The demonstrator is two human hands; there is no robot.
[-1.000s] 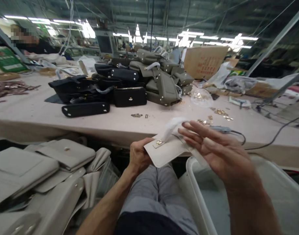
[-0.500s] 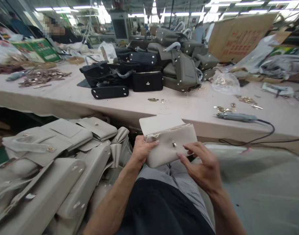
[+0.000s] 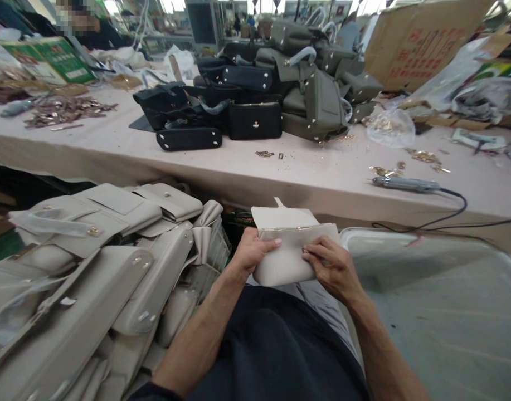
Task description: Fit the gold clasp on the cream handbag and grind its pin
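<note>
Cream leather bag [image 3: 285, 262], left hand [image 3: 250, 252] gripping, right hand [image 3: 331, 268] clasping

The purse [image 3: 286, 253] sits between both hands, below the surface [image 3: 314, 178]. A bag pile [image 3: 92, 267] lies at 9 o'clock, a bin [image 3: 439, 289] at 3. On the surface, bags [image 3: 259, 94] lie at 12, a tool [image 3: 405, 184] at 2.

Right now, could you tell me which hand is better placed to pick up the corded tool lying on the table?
Probably the right hand: it holds the cream bag on the side nearer the corded tool, which lies to the right. The left hand grips the bag's far edge.
</note>
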